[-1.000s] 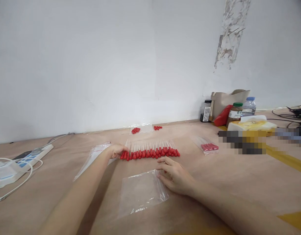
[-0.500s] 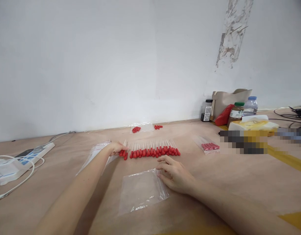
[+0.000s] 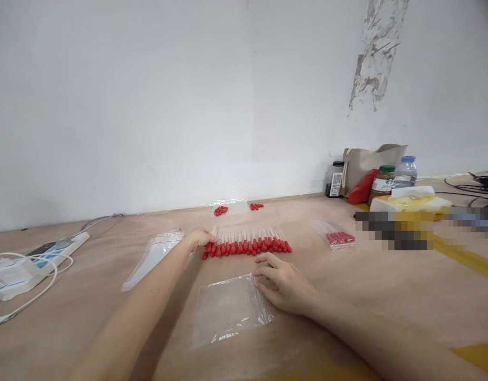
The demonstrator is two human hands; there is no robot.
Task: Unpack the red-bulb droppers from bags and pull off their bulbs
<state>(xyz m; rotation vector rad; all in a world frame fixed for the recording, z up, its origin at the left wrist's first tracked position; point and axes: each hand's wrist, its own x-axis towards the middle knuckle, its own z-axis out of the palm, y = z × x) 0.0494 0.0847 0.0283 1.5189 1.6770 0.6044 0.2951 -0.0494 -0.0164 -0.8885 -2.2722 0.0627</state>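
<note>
Red-bulbed droppers [image 3: 247, 247] with clear, thin stems lie side by side in a row on the brown table covering, bulbs towards me. At the row's left end is my left hand [image 3: 200, 239], its fingers closed on a few more of these droppers; exactly how many is hidden. My right hand [image 3: 281, 280] rests below the row's right half with fingers spread and slightly bent. Its fingertips touch the right edge of a flat, clear zip bag [image 3: 230, 312] that has nothing visible inside.
Left of the row lies a stack of clear bags [image 3: 156, 254], beyond it a power strip [image 3: 41, 267] with white cables. A bag of red bulbs [image 3: 339, 238] is on the right. More red bulbs [image 3: 220, 210] lie near the wall. Jars, bottles and a tissue pack [image 3: 410, 203] stand far right.
My left hand has moved right with its droppers, closing the gap to the row's left end. The bag stack shows more now. My right hand has stayed in place.
</note>
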